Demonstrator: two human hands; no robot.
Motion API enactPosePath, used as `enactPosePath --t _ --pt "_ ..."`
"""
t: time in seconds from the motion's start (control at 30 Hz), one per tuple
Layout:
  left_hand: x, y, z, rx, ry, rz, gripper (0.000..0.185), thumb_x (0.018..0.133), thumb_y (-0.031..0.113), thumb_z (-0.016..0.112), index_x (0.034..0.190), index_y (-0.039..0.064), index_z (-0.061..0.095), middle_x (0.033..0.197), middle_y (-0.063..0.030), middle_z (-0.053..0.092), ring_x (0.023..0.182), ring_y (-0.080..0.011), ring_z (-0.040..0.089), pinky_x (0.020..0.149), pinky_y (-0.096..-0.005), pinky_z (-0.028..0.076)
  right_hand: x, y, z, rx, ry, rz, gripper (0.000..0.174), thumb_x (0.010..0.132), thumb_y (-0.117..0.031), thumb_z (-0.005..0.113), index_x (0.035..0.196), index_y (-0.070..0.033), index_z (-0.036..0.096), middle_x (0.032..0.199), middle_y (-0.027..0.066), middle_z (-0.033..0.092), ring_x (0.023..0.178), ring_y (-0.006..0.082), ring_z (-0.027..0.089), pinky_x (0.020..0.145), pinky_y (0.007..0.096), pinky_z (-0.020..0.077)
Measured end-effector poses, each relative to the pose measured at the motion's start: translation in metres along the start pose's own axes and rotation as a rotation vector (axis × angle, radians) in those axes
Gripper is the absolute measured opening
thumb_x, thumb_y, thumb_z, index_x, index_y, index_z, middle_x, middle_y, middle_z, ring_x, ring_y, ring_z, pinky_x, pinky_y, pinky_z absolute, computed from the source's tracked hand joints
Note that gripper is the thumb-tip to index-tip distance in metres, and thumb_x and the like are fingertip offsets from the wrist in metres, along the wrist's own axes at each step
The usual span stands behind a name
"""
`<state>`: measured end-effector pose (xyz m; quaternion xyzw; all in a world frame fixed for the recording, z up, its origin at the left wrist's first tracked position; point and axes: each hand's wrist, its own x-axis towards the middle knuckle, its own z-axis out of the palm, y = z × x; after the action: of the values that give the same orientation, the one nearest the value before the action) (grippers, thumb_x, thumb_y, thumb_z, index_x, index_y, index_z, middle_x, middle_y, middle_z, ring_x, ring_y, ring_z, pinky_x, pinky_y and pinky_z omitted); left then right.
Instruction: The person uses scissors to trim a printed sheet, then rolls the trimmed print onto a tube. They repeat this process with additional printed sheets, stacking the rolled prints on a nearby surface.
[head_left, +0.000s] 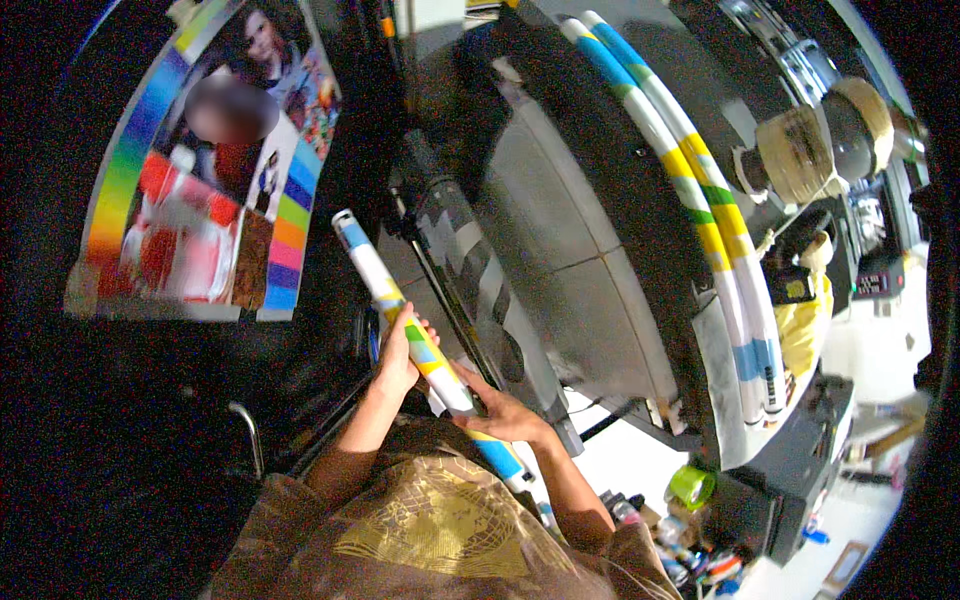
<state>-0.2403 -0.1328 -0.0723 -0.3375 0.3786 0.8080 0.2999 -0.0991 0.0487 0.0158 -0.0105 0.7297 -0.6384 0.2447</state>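
A long roll of printed sheet (431, 358), white with yellow, blue and green patches, runs diagonally in front of my body. My left hand (400, 354) wraps around its middle, with the thumb along the upper side. Farther down, my right hand (514, 412) holds the roll near its lower end, fingers spread over its side. The upper end of the roll points away from me, and the lower end lies close to my shirt. Two similar printed rolls (682, 161) rest side by side on a dark machine top to the right.
A printed sheet with colour strips (281, 225) hangs at left, near a curved metal handle (251, 439). Beyond my hands a grey roll (487, 292) lies along a dark frame. At right are a lime-green roll (690, 487), a black box (795, 465) and wrapped machine parts (795, 154).
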Motion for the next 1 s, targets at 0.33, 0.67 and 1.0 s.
enactPosePath --t 0.33,0.67,1.0 --pt "0.037 0.014 0.025 0.156 0.013 -0.019 0.042 0.083 0.034 0.082 0.101 0.011 0.052 0.085 -0.0028 0.056 0.071 -0.0182 0.059 0.067 -0.035 0.057 -0.117 0.216 -0.042 -0.953 0.726 0.719 0.034 0.098 -0.024 0.049 0.128 -0.008 0.056 0.109 0.0182 0.067 0.105 0.0369 0.064 0.085 0.0436 0.0518" --pt "-0.036 0.028 0.077 0.17 -0.157 0.141 0.03 0.09 0.035 0.072 0.097 0.013 0.054 0.079 -0.0014 0.054 0.07 -0.0169 0.054 0.066 -0.0332 0.05 -0.103 0.311 -0.065 0.237 0.966 0.693 0.047 0.099 -0.036 0.057 0.129 -0.001 0.062 0.118 0.0127 0.066 0.101 0.026 0.06 0.093 0.0392 0.046" --pt "-0.076 0.025 0.096 0.219 -0.272 0.214 0.037 0.092 0.044 0.063 0.101 0.01 0.055 0.083 -0.0051 0.056 0.073 -0.0212 0.057 0.072 -0.0383 0.051 -0.103 0.315 -0.045 0.171 1.052 0.446 0.042 0.084 -0.009 0.071 0.125 -0.005 0.063 0.117 0.0151 0.068 0.112 0.0295 0.063 0.097 0.0371 0.05"
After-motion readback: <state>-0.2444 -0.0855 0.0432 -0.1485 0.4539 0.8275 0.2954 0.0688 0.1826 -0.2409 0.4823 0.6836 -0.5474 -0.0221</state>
